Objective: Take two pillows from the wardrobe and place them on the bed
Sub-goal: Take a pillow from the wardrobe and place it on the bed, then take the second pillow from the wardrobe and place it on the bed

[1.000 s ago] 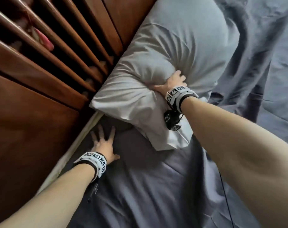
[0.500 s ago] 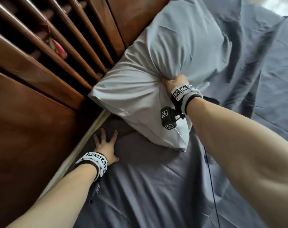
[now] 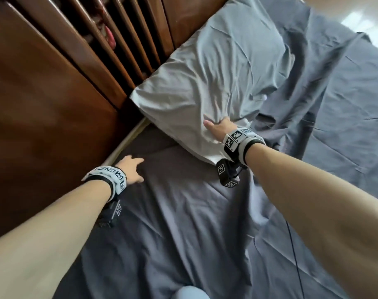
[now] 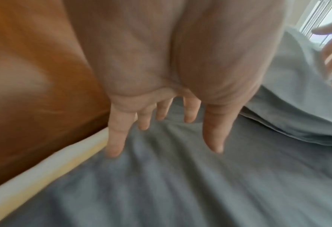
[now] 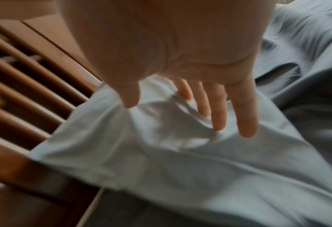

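A pale grey-blue pillow (image 3: 216,83) lies on the bed (image 3: 183,223) against the wooden headboard, its near corner toward me. My right hand (image 3: 218,128) is at the pillow's near edge with fingers straight and spread over the creased cover (image 5: 171,133), holding nothing. My left hand (image 3: 130,169) hovers over the dark grey sheet near the bed's left edge, fingers straight and spread (image 4: 161,122). Only one pillow is in view.
The brown slatted headboard (image 3: 123,39) and a solid wooden panel (image 3: 43,115) run along the left. A pale mattress edge (image 3: 123,145) shows beside the panel. Rumpled grey sheet (image 3: 334,104) covers the right side. A thin black cable (image 3: 293,255) hangs under my right arm.
My right hand has let go of the bunched pillow cover and drawn back to the pillow's near edge, fingers now straight. The pillow has settled flatter. My left hand has lifted off the sheet.
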`<state>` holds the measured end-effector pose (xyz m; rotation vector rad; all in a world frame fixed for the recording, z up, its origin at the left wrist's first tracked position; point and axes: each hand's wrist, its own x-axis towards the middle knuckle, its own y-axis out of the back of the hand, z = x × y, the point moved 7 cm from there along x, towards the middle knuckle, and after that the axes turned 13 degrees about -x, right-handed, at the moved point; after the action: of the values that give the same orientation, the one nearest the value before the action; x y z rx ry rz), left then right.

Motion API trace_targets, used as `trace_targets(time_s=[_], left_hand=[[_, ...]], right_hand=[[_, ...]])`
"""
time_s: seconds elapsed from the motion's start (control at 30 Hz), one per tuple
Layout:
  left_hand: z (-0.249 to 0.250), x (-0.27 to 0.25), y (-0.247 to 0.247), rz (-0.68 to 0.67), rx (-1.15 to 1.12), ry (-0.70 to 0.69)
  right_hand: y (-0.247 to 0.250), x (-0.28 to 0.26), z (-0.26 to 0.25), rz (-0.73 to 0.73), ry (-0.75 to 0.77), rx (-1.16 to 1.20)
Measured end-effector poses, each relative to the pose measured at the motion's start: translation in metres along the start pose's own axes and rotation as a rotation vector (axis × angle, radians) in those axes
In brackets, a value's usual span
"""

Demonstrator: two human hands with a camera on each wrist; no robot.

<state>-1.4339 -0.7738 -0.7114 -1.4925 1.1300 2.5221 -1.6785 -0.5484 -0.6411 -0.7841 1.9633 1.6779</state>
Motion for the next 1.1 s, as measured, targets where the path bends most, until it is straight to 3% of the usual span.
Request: trace_targets(time_s=[0.2, 0.37, 0.53, 0.67, 0.9, 1.1], left_hand=[[-0.057, -0.204, 0.014, 0.157, -0.195, -0.026], [-0.155, -0.373, 0.003, 0.255, -0.272, 0.000], [-0.270, -0.526, -0.017, 0.410, -0.402, 0.069], [-0.342, -0.626, -0.027, 0.540, -0.561, 0.105], [-0.375, -0.773, -0.059, 0.642, -0.804, 0.133], [-0.446, -0.889, -0.150, 0.788, -0.862, 0.372]], right_hand=[[-0.042, -0.172, -0.021, -0.113, 0.125, 0.086], [-0.089, -0.357, -0.083, -0.094, 0.310, 0.011], [-0.170, -0.537, -0.167, -0.089, 0.574, -0.106], [-0.215, -0.685, -0.219, -0.052, 0.793, -0.260], [-0.267, -0.863, -0.248, -0.106, 1.036, -0.453], [-0.327, -0.995, -0.240, -0.170, 1.282, -0.560]])
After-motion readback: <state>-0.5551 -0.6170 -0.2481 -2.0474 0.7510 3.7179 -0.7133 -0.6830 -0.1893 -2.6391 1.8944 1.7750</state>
